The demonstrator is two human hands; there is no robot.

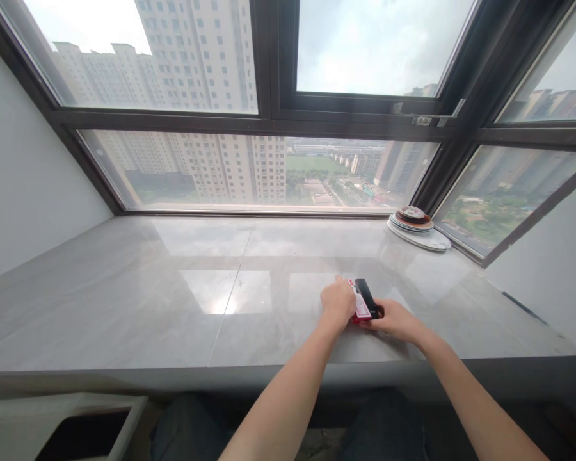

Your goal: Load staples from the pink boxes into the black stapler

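Above the grey marble-patterned sill, both hands are close together right of its middle. My left hand [338, 303] is closed around the left side of a small red-and-white box [361, 309]. Against the box's right side lies a black object [365, 296], long and narrow with a rounded top, which looks like a stapler. My right hand [393, 319] grips its lower end, with fingers reaching under the box. The fingertips of both hands are partly hidden. Whether the black object is inside the box or only beside it, I cannot tell.
A stack of plates and round discs [415, 225] rests in the far right corner of the sill [125, 294]. Dark-framed windows rise behind it. A thin dark strip [525, 307] lies along the right wall. A pale piece with a dark opening [57, 410] stands below left.
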